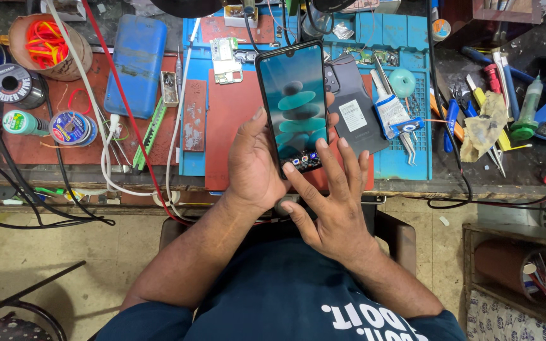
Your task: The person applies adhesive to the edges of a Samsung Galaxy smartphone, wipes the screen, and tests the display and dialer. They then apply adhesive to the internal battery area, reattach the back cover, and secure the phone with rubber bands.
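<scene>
Smartphone (293,104) lit, propped upright above blue mat (406,158). Left hand (254,167) wraps its lower edge, steadying; right hand (333,202), fingers spread, index tapping near screen bottom. Dark back cover (352,113) lies just right.

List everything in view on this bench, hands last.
smartphone: 1, black, screen lit, held over the mat
back cover: 1, dark grey, right of the phone
work mat: 1, blue, bench centre
circuit board: 1, pale, upper mat
blue case: 1, left of mat
solder wire spools: several, far left
cloth: 1, yellowish, right
left hand: holds phone
right hand: fingertip on the screen
</scene>
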